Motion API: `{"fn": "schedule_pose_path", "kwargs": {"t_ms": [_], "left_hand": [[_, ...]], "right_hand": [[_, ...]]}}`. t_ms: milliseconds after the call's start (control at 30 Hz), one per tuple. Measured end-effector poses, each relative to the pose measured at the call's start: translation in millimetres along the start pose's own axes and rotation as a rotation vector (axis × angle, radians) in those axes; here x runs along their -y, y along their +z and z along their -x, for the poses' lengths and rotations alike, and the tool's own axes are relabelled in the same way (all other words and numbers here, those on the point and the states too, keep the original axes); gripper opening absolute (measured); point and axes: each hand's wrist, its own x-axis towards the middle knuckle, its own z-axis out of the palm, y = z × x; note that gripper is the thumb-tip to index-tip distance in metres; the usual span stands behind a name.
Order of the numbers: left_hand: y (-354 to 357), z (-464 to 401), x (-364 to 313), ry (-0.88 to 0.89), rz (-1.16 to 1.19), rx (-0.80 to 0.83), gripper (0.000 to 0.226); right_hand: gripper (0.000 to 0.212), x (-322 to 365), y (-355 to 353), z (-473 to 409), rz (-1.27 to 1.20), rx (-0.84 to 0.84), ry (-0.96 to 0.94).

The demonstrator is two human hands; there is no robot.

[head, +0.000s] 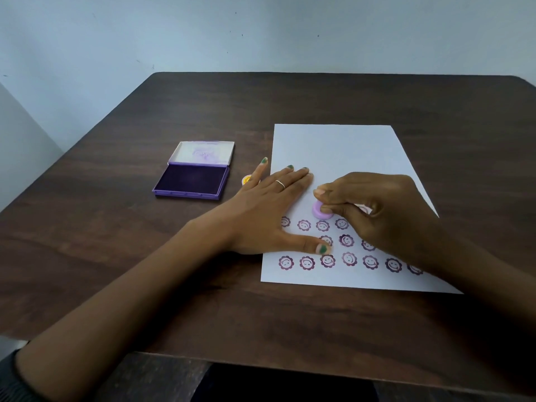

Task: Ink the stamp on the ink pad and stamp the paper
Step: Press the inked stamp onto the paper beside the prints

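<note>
Head view | right hand [374,210] pinches lilac stamp [319,211] down on paper [342,149] | left hand [269,210] flat, fingers straight, pressing paper edge | ink pad [193,181] lid open, left of paper

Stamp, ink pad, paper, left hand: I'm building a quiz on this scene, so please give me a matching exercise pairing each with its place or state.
Things:
1. stamp
2. ink pad
3. paper
4. left hand

States:
A. lid open, left of the sheet
B. flat on the sheet's left edge
C. pinched by the right hand
D. rows of purple flower faces

Pairs: 1-C, 2-A, 3-D, 4-B
</note>
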Motion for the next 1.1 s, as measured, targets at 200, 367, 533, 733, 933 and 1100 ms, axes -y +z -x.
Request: {"fn": "schedule_pose_path", "kwargs": {"t_ms": [200, 367, 533, 733, 933, 1100], "left_hand": [[0.0, -0.4, 0.3, -0.005, -0.006, 0.005, 0.109], [0.3, 0.4, 0.0, -0.007, -0.011, 0.006, 0.108], [-0.3, 0.7, -0.8, -0.011, -0.005, 0.009, 0.107], [-2.0, 1.3, -2.4, -0.015, 0.001, 0.019, 0.106], [0.0, 1.9, -1.9, -0.001, -0.006, -0.026, 0.109], [1.4, 1.2, -0.5, 0.016, -0.007, -0.048, 0.112]], "right_hand": [[0.02, -0.7, 1.2, 0.4, -0.056, -0.036, 0.033], [0.019, -2.4, -0.5, -0.7, -0.102, -0.048, 0.078], [0.019, -2.8, 1.6, -0.6, -0.092, -0.05, 0.063], [0.022, -1.5, -0.9, -1.2, -0.132, -0.042, 0.114], [0.024, -2.6, -8.5, 2.0, -0.382, -0.2, 0.314], [0.03, -16.9, -25.5, 9.1, -0.811, -0.498, 0.529]]}}
